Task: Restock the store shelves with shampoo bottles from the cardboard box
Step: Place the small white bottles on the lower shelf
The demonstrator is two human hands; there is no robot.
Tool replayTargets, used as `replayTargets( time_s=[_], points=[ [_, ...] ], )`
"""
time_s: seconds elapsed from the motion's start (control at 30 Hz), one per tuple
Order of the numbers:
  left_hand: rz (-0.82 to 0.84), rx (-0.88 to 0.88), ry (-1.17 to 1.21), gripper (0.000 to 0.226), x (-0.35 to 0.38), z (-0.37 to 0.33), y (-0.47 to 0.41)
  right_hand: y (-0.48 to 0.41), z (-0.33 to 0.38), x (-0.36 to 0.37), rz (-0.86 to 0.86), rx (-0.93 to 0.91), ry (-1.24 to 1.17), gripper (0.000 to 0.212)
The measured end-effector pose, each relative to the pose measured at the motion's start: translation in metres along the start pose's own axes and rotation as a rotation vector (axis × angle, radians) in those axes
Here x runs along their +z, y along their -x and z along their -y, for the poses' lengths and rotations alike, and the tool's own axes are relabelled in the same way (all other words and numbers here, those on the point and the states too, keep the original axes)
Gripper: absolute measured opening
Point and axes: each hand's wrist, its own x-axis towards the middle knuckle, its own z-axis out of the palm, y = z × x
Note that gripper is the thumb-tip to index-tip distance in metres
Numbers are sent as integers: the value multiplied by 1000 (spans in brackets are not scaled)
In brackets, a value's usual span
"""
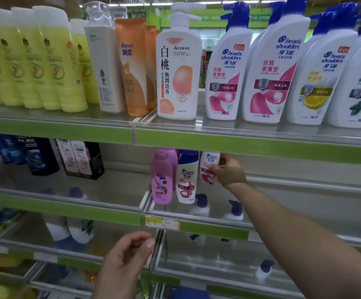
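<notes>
My right hand [229, 172] reaches into the middle shelf [110, 186] and grips a small white Head & Shoulders shampoo bottle [208, 162] with a pink label. The bottle stands to the right of another small Head & Shoulders bottle [186, 178] and a pink Rejoice bottle [162, 175]. My left hand [127, 260] hovers lower down, in front of the shelf edge, with its fingers loosely curled and nothing in it. The cardboard box is out of view.
The top shelf [240, 139] carries yellow bottles [35, 59], a peach pump bottle [178, 67] and large Head & Shoulders pump bottles [272, 67]. Dark and boxed products [80, 158] stand at the middle shelf's left. Bare shelf lies right of my right hand.
</notes>
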Motion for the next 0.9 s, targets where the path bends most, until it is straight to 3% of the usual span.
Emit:
replayTargets(
  time_s=[0.53, 0.73, 0.8, 0.9],
  points=[
    [15, -4, -21, 13, -3, 13, 0, -1, 0, 8, -65, -2, 25, 38],
    [82, 25, -60, 19, -4, 20, 2, 10, -8, 1, -76, 68, 104, 58],
    [104, 21, -79, 16, -3, 24, 3, 24, -10, -4, -99, 67, 86, 54],
    [151, -11, -96, 6, 0, 36, 6, 64, -10, -11, -179, 0, -22, 23]
  ],
)
